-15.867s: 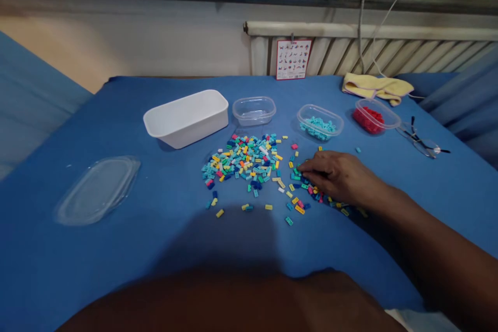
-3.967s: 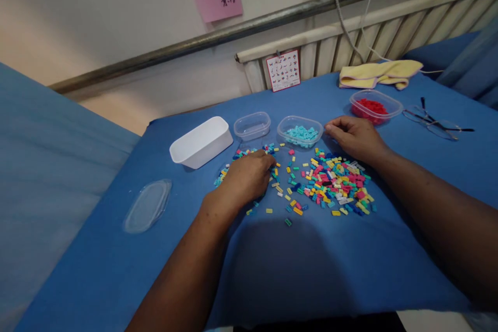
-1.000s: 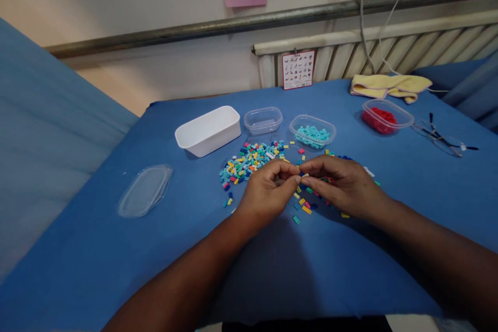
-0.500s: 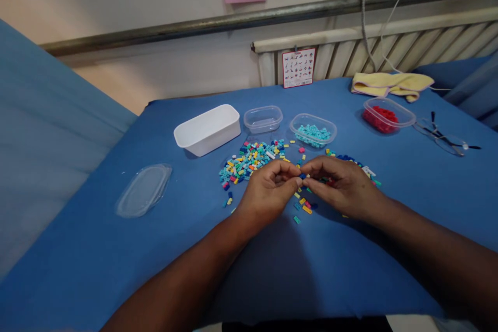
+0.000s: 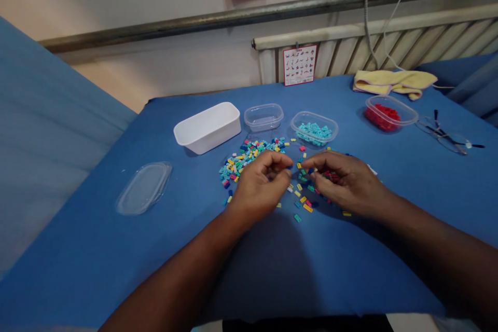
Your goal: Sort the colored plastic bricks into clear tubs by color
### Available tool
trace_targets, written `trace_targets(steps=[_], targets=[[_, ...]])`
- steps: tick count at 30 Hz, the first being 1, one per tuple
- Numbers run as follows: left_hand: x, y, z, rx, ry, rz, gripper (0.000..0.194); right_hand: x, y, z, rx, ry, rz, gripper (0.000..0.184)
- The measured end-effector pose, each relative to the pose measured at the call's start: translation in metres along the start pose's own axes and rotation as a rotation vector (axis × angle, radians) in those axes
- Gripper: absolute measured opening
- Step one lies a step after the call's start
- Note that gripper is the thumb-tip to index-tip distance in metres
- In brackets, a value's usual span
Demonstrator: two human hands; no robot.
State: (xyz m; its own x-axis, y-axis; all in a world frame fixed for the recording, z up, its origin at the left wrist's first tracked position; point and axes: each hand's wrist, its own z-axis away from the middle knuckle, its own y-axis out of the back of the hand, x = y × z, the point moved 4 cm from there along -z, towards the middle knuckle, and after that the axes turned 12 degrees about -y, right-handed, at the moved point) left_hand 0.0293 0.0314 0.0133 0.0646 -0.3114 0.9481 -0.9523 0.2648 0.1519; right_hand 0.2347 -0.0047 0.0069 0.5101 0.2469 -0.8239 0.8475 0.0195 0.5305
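Observation:
Both hands hover over a scatter of small coloured bricks [image 5: 249,155] on a blue-covered table [image 5: 116,249]. My left hand [image 5: 259,184] is curled in a pinch, its fingertips near a tiny dark blue brick; what it holds is too small to name. My right hand [image 5: 342,179] is also curled in a pinch, on a small blue brick [image 5: 310,170], and it covers part of the right-hand heap. The two sets of fingertips sit a short gap apart.
Behind the bricks stand a white tub [image 5: 208,125], an empty clear tub [image 5: 263,116], a clear tub of light blue bricks [image 5: 314,128] and one of red bricks [image 5: 385,113]. A clear lid [image 5: 143,188] lies left. Glasses [image 5: 447,137] and a yellow cloth [image 5: 392,82] lie right.
My hands, whose fingertips met half a second ago, have drawn slightly apart. The left hand shifted a little left and up. The view has tilted down slightly.

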Motion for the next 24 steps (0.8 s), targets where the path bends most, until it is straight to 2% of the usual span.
trace_targets(steps=[4,7,8,10,14,16,18,21,24], targets=[[0.015,0.042,-0.014,0.164,-0.07,-0.165,0.025,-0.002,0.02,-0.002,0.077,0.151,0.135,0.021],[0.021,0.059,-0.019,0.181,-0.082,-0.198,0.025,-0.002,0.027,-0.003,0.104,0.213,0.222,0.02],[0.02,0.06,-0.018,0.145,-0.079,-0.202,0.025,-0.002,0.028,-0.003,0.096,0.228,0.245,0.019],[0.018,0.053,-0.015,-0.004,-0.082,-0.24,0.023,-0.001,0.025,-0.003,0.064,0.257,0.275,0.018],[0.014,0.03,-0.002,-0.453,-0.195,-0.444,0.019,0.001,0.017,0.0,-0.053,0.313,0.333,0.015],[0.014,0.027,0.0,-0.545,-0.244,-0.521,0.026,0.001,0.018,0.0,-0.109,0.323,0.357,0.016],[0.014,0.034,-0.004,-0.475,-0.253,-0.554,0.027,0.001,0.026,-0.002,-0.076,0.286,0.366,0.018],[0.012,0.05,-0.012,-0.311,-0.248,-0.58,0.021,0.006,0.049,-0.008,0.155,0.149,0.378,0.019],[0.008,0.057,-0.016,-0.299,-0.25,-0.656,0.02,0.015,0.065,-0.01,0.35,0.041,0.378,0.019]])
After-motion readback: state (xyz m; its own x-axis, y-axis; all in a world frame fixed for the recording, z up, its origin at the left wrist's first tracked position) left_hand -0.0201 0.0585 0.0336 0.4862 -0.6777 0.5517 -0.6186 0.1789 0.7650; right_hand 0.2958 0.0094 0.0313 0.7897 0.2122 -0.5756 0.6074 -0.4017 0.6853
